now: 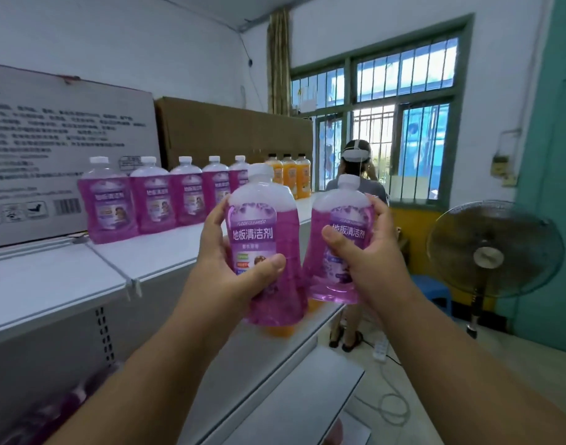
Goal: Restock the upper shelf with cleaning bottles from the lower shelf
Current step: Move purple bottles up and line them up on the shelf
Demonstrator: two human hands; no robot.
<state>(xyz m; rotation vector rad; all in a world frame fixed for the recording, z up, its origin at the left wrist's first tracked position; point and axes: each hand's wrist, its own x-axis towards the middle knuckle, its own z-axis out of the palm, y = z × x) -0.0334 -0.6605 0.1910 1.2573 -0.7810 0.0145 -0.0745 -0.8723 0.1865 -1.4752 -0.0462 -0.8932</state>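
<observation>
My left hand [233, 268] grips a purple floor-cleaner bottle [262, 226] with a white cap, held upright in the air in front of the upper shelf [146, 255]. My right hand [368, 248] grips a second purple bottle [342, 220] just to its right, tilted slightly. Several matching purple bottles [153, 200] stand in a row at the back of the upper shelf, with three orange bottles [289, 175] past them. More purple bottles [60, 409] show blurred on the lower shelf at bottom left.
A large white printed carton [50, 149] and a brown cardboard box [230, 130] stand behind the row. Another person with a headset [355, 168] stands by the window. A floor fan [493, 252] is at the right. A cable and power strip [381, 348] lie on the floor.
</observation>
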